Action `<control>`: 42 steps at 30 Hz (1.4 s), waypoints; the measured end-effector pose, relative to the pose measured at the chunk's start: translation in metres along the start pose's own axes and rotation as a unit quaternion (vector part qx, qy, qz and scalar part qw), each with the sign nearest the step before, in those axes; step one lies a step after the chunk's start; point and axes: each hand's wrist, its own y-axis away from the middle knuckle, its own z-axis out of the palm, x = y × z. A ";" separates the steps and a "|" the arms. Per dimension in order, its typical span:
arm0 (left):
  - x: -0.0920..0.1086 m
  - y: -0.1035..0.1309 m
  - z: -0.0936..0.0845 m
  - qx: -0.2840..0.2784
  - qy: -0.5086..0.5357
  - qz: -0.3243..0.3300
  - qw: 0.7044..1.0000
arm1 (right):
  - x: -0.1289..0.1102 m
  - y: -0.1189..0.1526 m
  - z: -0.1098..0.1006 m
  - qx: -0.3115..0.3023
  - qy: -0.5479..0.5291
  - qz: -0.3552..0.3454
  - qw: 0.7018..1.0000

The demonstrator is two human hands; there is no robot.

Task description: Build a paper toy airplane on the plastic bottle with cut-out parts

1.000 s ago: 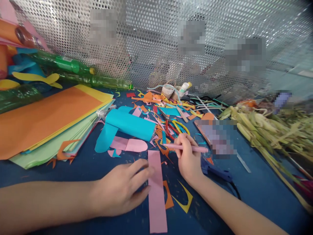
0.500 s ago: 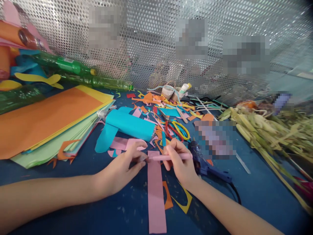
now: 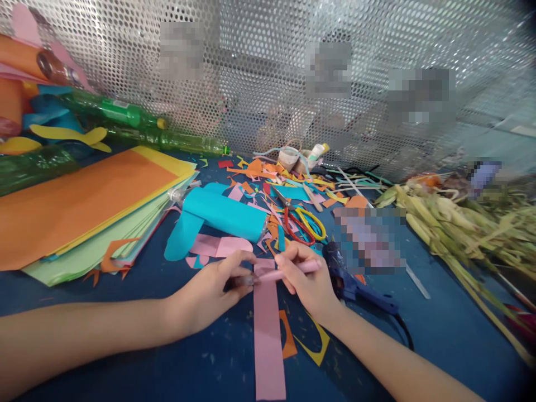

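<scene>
A long strip of pink paper (image 3: 268, 340) lies flat on the blue table, running toward me. Over its far end, my right hand (image 3: 307, 285) grips a slim pink pen (image 3: 272, 276) that points left. My left hand (image 3: 218, 285) is closed at the pen's left end. Between its fingertips is a small greyish, see-through piece, too blurred to name. Beyond the left hand lies a bottle wrapped in blue paper (image 3: 228, 214), with a blue flap on its side. Pink paper pieces (image 3: 232, 246) lie in front of it.
Scissors with red and yellow handles (image 3: 299, 226) lie among paper scraps. A blue glue gun (image 3: 364, 293) sits right of my right hand. Stacked coloured paper (image 3: 84, 206) and green bottles (image 3: 121, 114) are left, dried husks (image 3: 444, 223) right. A perforated metal panel (image 3: 259, 67) stands behind.
The pen has tilted, its left end dropping a little, and that end now meets my left fingertips. My right hand has shifted slightly left. The pink strip stays in place.
</scene>
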 end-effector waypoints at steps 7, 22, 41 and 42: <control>0.000 -0.001 0.000 -0.008 0.012 -0.011 1.000 | -0.002 0.003 0.000 -0.040 0.002 -0.008 0.999; -0.001 -0.002 0.003 0.003 0.058 -0.087 0.994 | -0.017 -0.003 0.012 -0.024 -0.031 0.162 0.986; 0.006 -0.001 0.002 -0.006 0.105 -0.066 0.992 | -0.015 -0.003 0.014 -0.052 -0.076 0.167 0.982; 0.005 -0.001 0.002 -0.005 0.097 -0.065 0.993 | -0.013 -0.004 0.013 -0.052 -0.092 0.169 0.980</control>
